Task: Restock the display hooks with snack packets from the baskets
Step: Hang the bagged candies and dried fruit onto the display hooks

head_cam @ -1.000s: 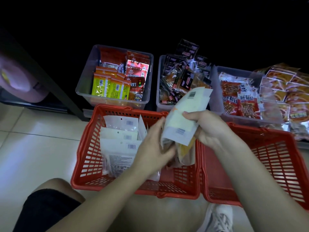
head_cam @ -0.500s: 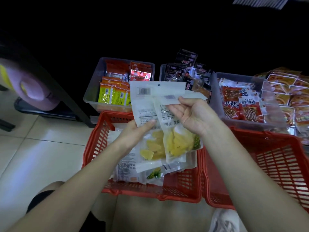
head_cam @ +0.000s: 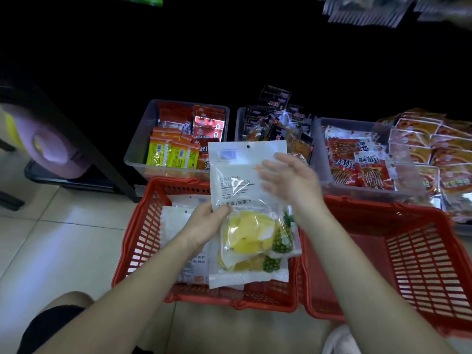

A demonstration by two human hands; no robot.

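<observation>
My left hand grips a small stack of white pineapple-slice packets by their left edge, upright over the left red basket. A hang hole shows at the top of the front packet. My right hand is blurred, with fingers spread, at the packets' upper right and holds nothing. More white packets lie in the left red basket. Hanging packets on the display show blurred at the top right; the hooks themselves are hidden in the dark.
The right red basket looks bare inside. Behind the baskets stand clear bins of red and yellow snacks, dark packets and red packets. A black shelf post slants at left. Pale floor tiles lie at left.
The packets rose and squared up into one upright stack. My right hand let go of the packets and spread out. The camera tilted up, bringing the hanging packets into view.
</observation>
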